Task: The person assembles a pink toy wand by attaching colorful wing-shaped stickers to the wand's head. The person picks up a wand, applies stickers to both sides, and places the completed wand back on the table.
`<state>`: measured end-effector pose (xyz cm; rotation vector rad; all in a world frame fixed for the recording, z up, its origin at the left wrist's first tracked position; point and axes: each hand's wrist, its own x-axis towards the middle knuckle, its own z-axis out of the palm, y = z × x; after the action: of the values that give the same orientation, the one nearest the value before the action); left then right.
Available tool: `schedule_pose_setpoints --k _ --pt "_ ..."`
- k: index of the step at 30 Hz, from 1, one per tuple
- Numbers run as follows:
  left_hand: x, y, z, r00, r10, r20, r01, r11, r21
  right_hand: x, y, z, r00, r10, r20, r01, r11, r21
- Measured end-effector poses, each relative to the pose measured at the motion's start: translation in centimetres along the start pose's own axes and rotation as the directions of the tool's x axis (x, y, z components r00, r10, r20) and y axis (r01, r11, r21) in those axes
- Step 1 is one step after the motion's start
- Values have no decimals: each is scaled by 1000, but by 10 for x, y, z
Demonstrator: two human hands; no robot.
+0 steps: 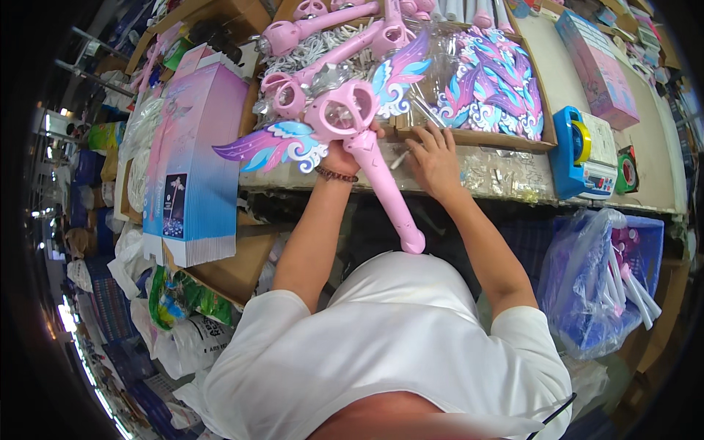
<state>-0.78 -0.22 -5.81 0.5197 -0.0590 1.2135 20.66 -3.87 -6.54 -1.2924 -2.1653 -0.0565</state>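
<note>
A pink toy wand (383, 187) with a round openwork head lies across my left hand (339, 159); a beaded bracelet circles that wrist. My left fingers curl behind the wand's neck and are mostly hidden. Wings in purple, pink and blue spread from the head: one wing (271, 147) on the left, another (402, 73) on the right. The handle slants down toward my body. My right hand (435, 160) is at the front edge of a cardboard tray (506, 139), fingers apart. Beside it, a small white piece (398, 160) lies on the table edge.
Loose wing pieces (499, 81) fill the tray. More pink wands (323, 26) lie over white cords at the back. Folded printed boxes (194, 161) stand left. Right are a blue-and-white device (587, 154), a printed box (598, 70) and a blue crate (645, 249) below the table.
</note>
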Motion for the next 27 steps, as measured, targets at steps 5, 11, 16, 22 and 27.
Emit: schedule_pose_setpoints --k 5,11,16,22,27 --pt "-5 -6 2 998 -24 -63 17 994 -109 -3 -41 -26 967 235 103 -253 805 537" --pt "1 -15 20 990 -130 -48 126 989 -75 0 -62 -14 785 201 586 -609 75 790" --pt "3 -14 16 987 -154 48 157 985 -72 -5 -64 -24 777 77 625 -606 -180 775" --pt "-9 -31 -3 933 -187 -309 210 977 44 -17 -61 -24 769 172 616 -588 -188 787" --pt "-36 -56 -3 853 -149 -500 219 972 85 -21 -52 -19 803 214 556 -533 -161 831"
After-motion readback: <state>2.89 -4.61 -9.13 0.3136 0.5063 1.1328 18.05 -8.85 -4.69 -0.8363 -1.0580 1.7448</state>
